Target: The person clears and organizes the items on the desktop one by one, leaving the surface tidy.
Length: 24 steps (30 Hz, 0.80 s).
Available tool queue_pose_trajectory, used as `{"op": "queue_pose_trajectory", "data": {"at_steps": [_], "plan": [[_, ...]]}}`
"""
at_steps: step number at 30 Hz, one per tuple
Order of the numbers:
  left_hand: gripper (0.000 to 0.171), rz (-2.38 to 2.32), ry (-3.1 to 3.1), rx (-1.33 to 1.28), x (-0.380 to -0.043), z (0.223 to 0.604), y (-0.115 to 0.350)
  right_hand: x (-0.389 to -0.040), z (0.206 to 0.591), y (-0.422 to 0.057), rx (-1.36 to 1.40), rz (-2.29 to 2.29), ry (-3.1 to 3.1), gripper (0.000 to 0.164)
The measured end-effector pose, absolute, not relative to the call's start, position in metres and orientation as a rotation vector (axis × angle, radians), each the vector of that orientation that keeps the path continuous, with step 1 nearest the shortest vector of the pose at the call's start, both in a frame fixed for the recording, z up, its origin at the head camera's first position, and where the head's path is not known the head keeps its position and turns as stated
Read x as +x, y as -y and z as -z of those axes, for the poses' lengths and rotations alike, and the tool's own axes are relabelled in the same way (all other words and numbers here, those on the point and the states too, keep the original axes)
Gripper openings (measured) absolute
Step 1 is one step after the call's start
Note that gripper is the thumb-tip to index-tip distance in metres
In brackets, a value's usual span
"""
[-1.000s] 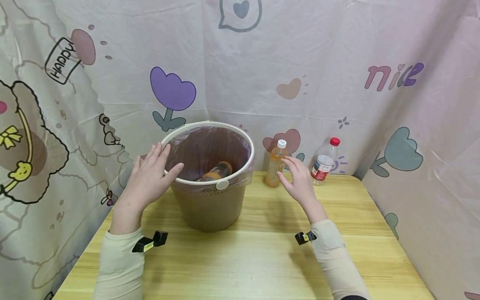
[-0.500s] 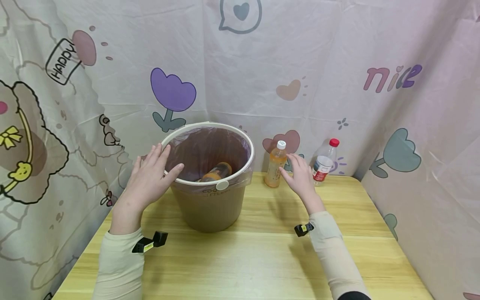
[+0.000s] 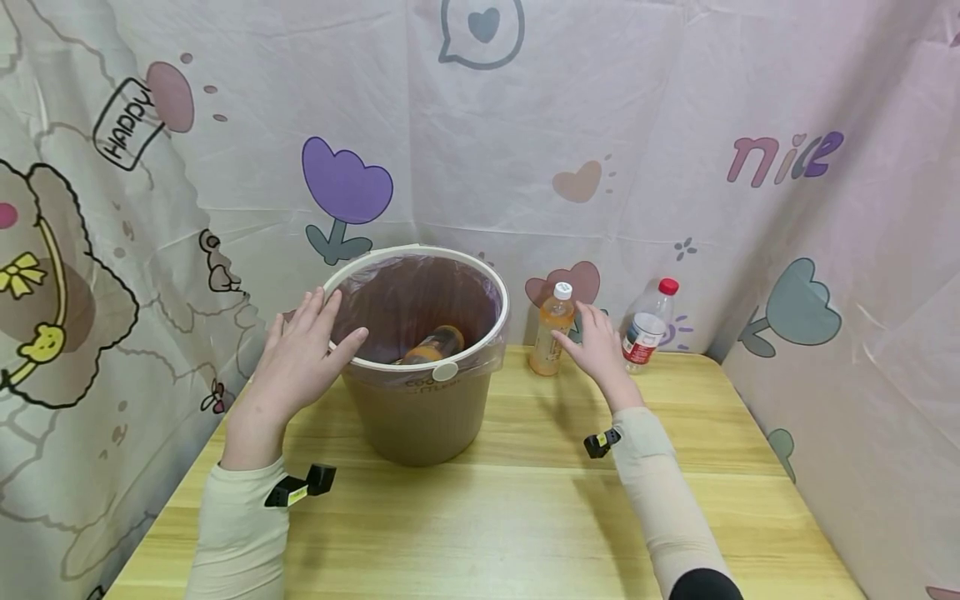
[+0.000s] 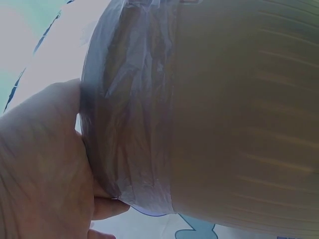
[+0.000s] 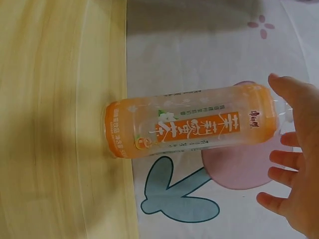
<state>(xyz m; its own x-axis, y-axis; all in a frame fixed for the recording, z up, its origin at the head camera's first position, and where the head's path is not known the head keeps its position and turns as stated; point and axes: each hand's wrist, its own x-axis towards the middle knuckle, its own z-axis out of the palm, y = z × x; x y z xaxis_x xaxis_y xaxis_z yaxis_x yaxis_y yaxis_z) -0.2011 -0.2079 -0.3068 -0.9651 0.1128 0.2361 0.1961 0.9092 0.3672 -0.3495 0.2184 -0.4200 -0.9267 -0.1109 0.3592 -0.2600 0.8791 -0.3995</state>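
My left hand (image 3: 300,354) lies against the left rim of a brown trash bin (image 3: 420,425) lined with a thin plastic bag (image 4: 139,109), its fingers nearly straight. Inside the bin rests a dark bottle with an orange band (image 3: 438,343), partly hidden by the front rim. Beside an upright orange drink bottle (image 3: 548,337) with a white cap, my right hand (image 3: 602,354) spreads its thumb and fingers. In the right wrist view the hand (image 5: 304,154) is around the level of the bottle's neck, not gripping it; whether any finger touches it I cannot tell.
Right of the orange bottle stands a clear bottle with a red cap (image 3: 649,329), close behind my right hand. A wooden table (image 3: 480,533) carries everything, with a patterned cloth (image 3: 480,150) hanging along its back and sides.
My right hand has shifted slightly forward beside the orange bottle, its fingertips a little higher in view. The left hand, bin and bottles have stayed put.
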Motion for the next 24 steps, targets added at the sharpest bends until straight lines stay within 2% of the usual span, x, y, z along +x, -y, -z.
{"op": "queue_pose_trajectory", "data": {"at_steps": [17, 24], "plan": [[0.084, 0.598, 2.852, -0.236, -0.203, 0.309, 0.208, -0.369, 0.421, -0.203, 0.236, -0.814, 2.746, 0.093], [0.083, 0.603, 2.854, -0.229, -0.202, 0.309, 0.208, -0.376, 0.42, -0.197, 0.19, -0.851, 2.751, 0.092]]}}
